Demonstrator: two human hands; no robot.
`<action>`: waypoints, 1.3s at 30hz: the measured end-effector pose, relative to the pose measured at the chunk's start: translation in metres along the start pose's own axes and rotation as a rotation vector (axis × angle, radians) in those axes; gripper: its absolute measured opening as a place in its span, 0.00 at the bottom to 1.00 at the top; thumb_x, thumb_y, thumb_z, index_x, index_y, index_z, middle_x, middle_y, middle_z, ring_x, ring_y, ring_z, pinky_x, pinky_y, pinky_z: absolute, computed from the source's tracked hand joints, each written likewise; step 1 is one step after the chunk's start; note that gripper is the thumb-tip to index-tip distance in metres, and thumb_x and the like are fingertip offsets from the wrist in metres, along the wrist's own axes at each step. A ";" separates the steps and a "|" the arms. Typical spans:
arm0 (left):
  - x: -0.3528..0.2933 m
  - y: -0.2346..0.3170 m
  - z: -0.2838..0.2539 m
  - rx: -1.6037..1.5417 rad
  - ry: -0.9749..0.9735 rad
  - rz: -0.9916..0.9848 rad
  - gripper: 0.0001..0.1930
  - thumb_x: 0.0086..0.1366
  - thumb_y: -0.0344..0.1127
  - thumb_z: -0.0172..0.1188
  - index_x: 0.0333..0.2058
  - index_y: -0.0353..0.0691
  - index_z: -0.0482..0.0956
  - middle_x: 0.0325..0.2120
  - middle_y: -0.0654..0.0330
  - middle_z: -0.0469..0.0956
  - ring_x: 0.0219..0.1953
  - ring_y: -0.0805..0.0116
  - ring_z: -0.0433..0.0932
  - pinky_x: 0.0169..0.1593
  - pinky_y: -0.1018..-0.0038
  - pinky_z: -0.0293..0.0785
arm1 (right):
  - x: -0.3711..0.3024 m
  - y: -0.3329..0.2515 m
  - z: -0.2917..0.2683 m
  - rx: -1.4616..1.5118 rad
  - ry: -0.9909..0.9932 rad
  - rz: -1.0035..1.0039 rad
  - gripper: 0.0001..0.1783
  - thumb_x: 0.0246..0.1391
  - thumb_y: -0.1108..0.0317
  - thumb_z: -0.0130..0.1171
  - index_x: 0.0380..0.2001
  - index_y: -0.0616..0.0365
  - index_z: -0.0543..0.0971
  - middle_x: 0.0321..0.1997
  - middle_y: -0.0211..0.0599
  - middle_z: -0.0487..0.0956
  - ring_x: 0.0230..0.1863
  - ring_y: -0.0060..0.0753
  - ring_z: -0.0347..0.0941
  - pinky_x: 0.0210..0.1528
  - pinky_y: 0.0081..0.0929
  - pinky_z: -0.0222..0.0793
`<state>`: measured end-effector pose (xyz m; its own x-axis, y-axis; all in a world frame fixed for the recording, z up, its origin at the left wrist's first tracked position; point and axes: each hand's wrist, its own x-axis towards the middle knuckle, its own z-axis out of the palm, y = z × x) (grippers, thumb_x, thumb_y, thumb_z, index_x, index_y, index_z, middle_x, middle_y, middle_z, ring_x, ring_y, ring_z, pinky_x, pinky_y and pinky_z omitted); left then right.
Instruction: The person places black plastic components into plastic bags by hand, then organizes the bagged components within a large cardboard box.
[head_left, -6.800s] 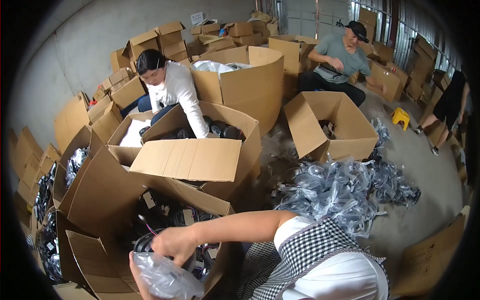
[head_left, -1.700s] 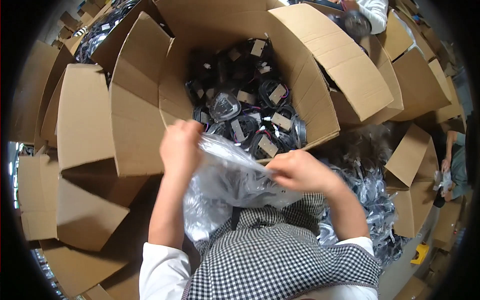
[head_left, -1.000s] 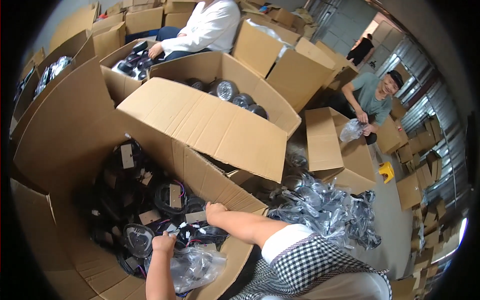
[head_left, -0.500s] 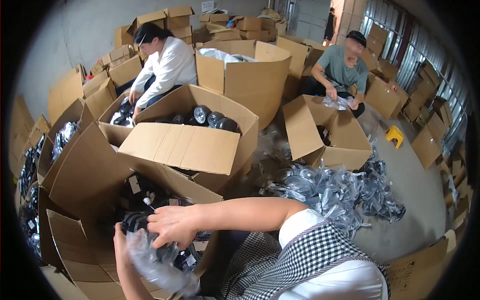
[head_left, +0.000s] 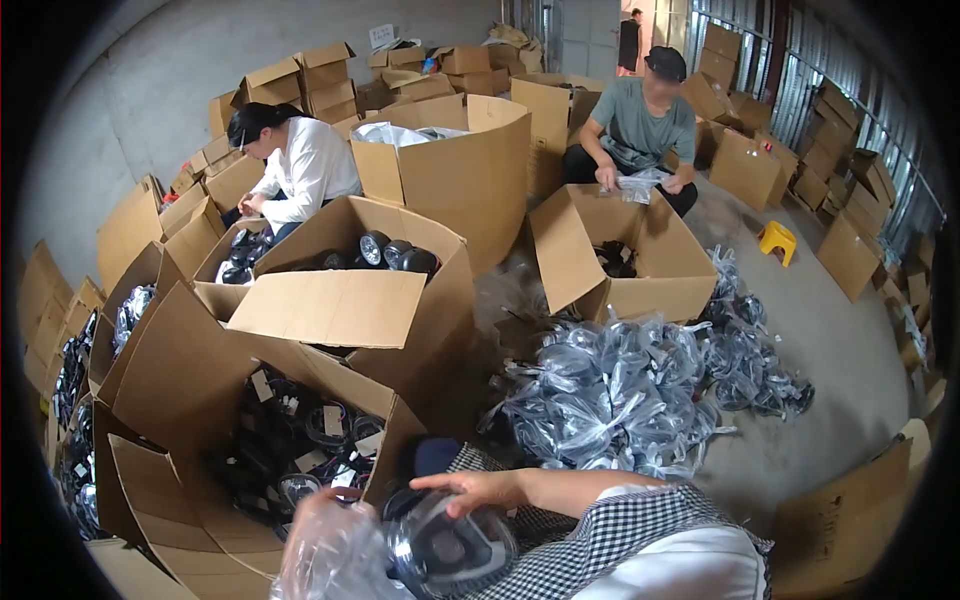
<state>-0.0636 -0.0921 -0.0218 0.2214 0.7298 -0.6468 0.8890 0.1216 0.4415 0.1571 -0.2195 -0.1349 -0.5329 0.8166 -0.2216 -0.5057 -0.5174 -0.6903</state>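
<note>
Low in front of me is a round black headlamp (head_left: 455,550) with a shiny rim. A crumpled clear plastic bag (head_left: 340,555) lies against its left side; how far the lamp is inside the bag I cannot tell. My left hand (head_left: 312,530) is closed on the bag, blurred and partly covered by the film. Over the lamp's top edge, my right hand (head_left: 485,490) grips it with thumb and fingers, the index finger reaching left. Just beyond the left hand stands an open cardboard box (head_left: 200,400) holding several black lamps with cables and white tags (head_left: 325,425).
A heap of bagged lamps (head_left: 600,400) covers the floor at right. Another carton (head_left: 330,305) holds round lamps. One person (head_left: 315,175) in white bends over a carton; another person (head_left: 640,135) handles a clear bag behind an open box (head_left: 660,298). A yellow stool (head_left: 777,242) stands at right.
Both hands have moved from over the open box toward me and to the right, bringing the lamp and bag. My view has shifted. The person at left has raised their hands.
</note>
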 end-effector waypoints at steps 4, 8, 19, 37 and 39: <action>0.079 -0.089 -0.053 0.426 1.021 0.033 0.13 0.50 0.34 0.66 0.34 0.37 0.76 0.29 0.46 0.80 0.36 0.46 0.79 0.37 0.59 0.75 | -0.023 -0.015 -0.019 0.038 0.440 -0.150 0.55 0.47 0.50 0.69 0.69 0.57 0.47 0.64 0.45 0.64 0.65 0.35 0.60 0.63 0.37 0.62; 0.093 -0.138 -0.047 0.439 0.780 0.105 0.16 0.50 0.36 0.67 0.36 0.38 0.74 0.31 0.47 0.79 0.36 0.45 0.79 0.39 0.54 0.74 | -0.004 -0.050 0.028 -0.010 0.123 -0.302 0.61 0.41 0.43 0.70 0.69 0.56 0.47 0.67 0.45 0.59 0.65 0.38 0.59 0.66 0.35 0.56; -0.047 -0.061 -0.034 0.051 0.703 0.616 0.08 0.61 0.29 0.56 0.39 0.35 0.76 0.31 0.58 0.74 0.34 0.63 0.72 0.36 0.70 0.68 | 0.140 -0.013 0.038 -0.309 0.370 -0.217 0.73 0.43 0.41 0.67 0.66 0.62 0.22 0.72 0.50 0.45 0.72 0.40 0.43 0.70 0.30 0.42; 0.025 -0.050 0.020 -0.585 1.127 0.832 0.06 0.62 0.23 0.52 0.38 0.29 0.73 0.28 0.60 0.73 0.32 0.69 0.73 0.39 0.76 0.69 | 0.006 -0.106 0.056 -2.085 0.345 0.103 0.38 0.45 0.51 0.65 0.56 0.59 0.67 0.49 0.58 0.70 0.42 0.51 0.73 0.45 0.47 0.72; 0.027 -0.007 0.017 -0.442 1.073 0.905 0.07 0.64 0.29 0.53 0.37 0.30 0.74 0.34 0.54 0.75 0.38 0.67 0.75 0.47 0.73 0.69 | -0.024 -0.145 0.068 -1.919 0.122 -0.055 0.37 0.49 0.55 0.64 0.60 0.52 0.63 0.49 0.54 0.70 0.38 0.43 0.76 0.35 0.38 0.75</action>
<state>-0.0573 -0.0851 -0.0531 0.0508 0.7820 0.6212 0.3774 -0.5909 0.7131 0.1970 -0.1817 0.0173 -0.4583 0.8748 -0.1570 0.8399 0.3684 -0.3986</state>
